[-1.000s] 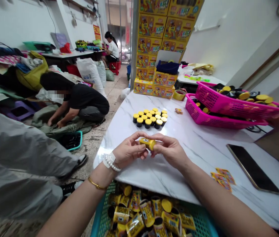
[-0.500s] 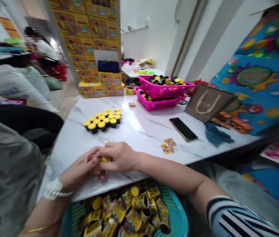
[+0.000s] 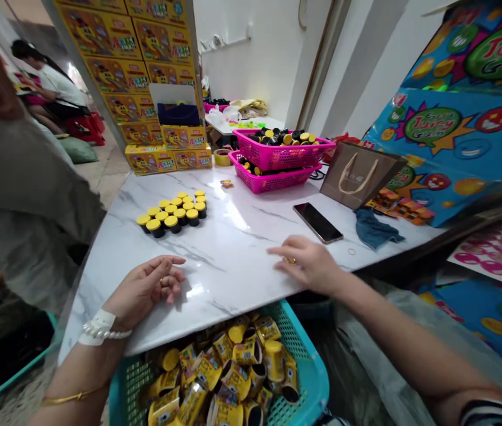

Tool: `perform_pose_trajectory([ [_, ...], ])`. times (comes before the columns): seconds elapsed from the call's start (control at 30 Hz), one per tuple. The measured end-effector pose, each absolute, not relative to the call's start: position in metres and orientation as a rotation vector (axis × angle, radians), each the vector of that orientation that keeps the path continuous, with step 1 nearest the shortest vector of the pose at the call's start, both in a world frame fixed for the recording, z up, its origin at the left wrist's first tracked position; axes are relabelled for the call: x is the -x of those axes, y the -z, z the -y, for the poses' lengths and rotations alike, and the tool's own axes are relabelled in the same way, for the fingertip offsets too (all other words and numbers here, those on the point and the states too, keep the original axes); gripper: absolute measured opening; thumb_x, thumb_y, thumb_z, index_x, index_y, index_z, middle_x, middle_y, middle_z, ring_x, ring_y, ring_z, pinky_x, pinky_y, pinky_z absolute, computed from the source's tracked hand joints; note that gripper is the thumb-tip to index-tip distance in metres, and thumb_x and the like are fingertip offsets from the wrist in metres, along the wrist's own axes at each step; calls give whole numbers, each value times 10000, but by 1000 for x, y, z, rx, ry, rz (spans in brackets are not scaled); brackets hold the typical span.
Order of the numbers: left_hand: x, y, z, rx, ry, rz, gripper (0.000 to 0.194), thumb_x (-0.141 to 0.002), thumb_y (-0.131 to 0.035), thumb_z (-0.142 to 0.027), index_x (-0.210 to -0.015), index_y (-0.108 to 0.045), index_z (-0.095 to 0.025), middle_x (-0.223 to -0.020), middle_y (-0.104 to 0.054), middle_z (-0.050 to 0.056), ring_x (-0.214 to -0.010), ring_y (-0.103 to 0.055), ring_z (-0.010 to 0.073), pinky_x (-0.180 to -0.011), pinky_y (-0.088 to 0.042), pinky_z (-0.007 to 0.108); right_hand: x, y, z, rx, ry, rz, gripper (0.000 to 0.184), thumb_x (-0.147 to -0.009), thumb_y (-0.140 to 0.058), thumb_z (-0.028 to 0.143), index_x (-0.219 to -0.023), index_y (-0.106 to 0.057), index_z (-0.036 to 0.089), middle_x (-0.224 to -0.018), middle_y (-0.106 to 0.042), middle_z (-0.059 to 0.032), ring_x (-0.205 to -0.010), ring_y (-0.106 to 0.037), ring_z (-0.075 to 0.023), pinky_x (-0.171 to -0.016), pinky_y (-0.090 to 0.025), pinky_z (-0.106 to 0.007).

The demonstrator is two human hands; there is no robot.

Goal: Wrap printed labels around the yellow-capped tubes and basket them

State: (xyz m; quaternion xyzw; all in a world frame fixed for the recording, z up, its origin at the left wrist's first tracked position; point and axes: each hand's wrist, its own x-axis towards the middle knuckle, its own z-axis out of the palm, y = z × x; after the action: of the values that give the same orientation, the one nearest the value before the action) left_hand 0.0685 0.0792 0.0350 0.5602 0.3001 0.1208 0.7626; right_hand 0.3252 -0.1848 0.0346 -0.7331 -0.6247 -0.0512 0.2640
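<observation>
My left hand (image 3: 148,287) rests on the white marble table (image 3: 233,236) near its front edge, palm turned up, fingers loosely curled and apart, nothing in it. My right hand (image 3: 310,265) lies flat on the table further right, its fingertips on a small orange sticker (image 3: 291,260) that is mostly hidden under them. Below the table edge, between my arms, a teal basket (image 3: 317,378) holds several yellow-labelled small containers (image 3: 233,373). A cluster of black jars with yellow lids (image 3: 173,213) stands beyond my left hand.
A dark phone (image 3: 317,222), a blue cloth (image 3: 375,231) and a brown paper bag (image 3: 359,177) lie right of centre. Two stacked pink baskets (image 3: 281,157) of lids sit at the back. Yellow cartons (image 3: 144,89) tower behind. A person in grey (image 3: 20,177) stands close on the left.
My hands have parted: the small yellow container they held together is gone from them. The right hand moved right onto the stickers; the left stayed, now with nothing in it. The view swung right.
</observation>
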Motion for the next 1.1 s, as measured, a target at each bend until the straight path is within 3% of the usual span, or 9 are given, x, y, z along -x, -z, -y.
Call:
perform_pose_trajectory([
  [0.1, -70, -37, -79, -1207, -243, -640, 477, -724, -830, -443, -1039, -669, -124, -777, -690, 73, -583, -606, 137, -468, -503, 226, -372, -36, 188, 2096, -5, 1711, 233, -841, -726, 318, -1046, -736, 208, -1011, -638, -104, -964, -590, -246, -864, -487, -392],
  [0.2, -79, -40, -81, -1215, -217, -642, 458, -718, -837, -430, -1016, -674, -122, -779, -690, 73, -585, -614, 134, -463, -496, 218, -383, -31, 184, 2038, -195, 1773, 41, -848, -695, 220, -859, -694, 180, -945, -630, -88, -927, -577, -222, -861, -483, -365],
  [0.3, -94, -46, -85, -1312, -231, -644, 414, -715, -840, -420, -926, -677, -104, -747, -688, 74, -530, -590, 105, -439, -459, 190, -374, -35, 177, 2049, -232, 1869, 107, -850, -614, 116, -766, -626, 182, -903, -626, -82, -897, -575, -213, -833, -473, -341],
  [0.47, -117, -45, -97, -1350, -377, -531, 470, -708, -816, -502, -922, -669, -111, -739, -679, 56, -533, -598, 99, -436, -426, 176, -361, -54, 154, 2160, -204, 1792, 63, -888, -569, 185, -830, -591, 196, -757, -634, -32, -701, -571, -178, -673, -439, -308],
  [0.6, -117, -39, -101, -1341, -434, -532, 510, -665, -843, -518, -895, -666, -99, -734, -675, 49, -476, -537, 64, -425, -390, 174, -339, -66, 95, 1864, -264, 1466, 118, -830, -656, 269, -885, -578, 200, -775, -651, 5, -674, -594, -139, -630, -459, -275],
  [0.7, -110, -36, -102, -1284, -418, -528, 527, -660, -857, -492, -963, -669, -105, -801, -685, 56, -523, -561, 70, -449, -412, 178, -306, -60, 32, 1534, -597, 1279, 336, -728, -715, 270, -1020, -567, 198, -793, -666, 17, -595, -635, -129, -505, -470, -239],
  [0.8, -104, -33, -105, -1246, -454, -542, 553, -639, -871, -484, -987, -654, -114, -843, -683, 58, -578, -589, 89, -463, -430, 185, -269, -43, -15, 1390, -814, 1207, 207, -737, -667, 278, -902, -591, 179, -658, -626, 35, -504, -607, -116, -408, -435, -204],
  [0.9, -104, -25, -109, -1290, -542, -565, 531, -609, -887, -465, -930, -644, -119, -698, -636, 3, -521, -541, 80, -445, -408, 184, -244, -26, -30, 1426, -903, 1179, 143, -766, -652, 282, -850, -614, 173, -622, -642, 23, -457, -576, -100, -366, -423, -185],
  [1.1, -107, -17, -116, -1379, -643, -643, 426, -626, -850, -488, -721, -638, -130, -510, -544, -36, -417, -425, 57, -409, -310, 184, -243, -20, -15, 1442, -1003, 1072, 259, -747, -709, 267, -971, -615, 178, -614, -657, 26, -449, -612, -116, -376, -474, -194],
])
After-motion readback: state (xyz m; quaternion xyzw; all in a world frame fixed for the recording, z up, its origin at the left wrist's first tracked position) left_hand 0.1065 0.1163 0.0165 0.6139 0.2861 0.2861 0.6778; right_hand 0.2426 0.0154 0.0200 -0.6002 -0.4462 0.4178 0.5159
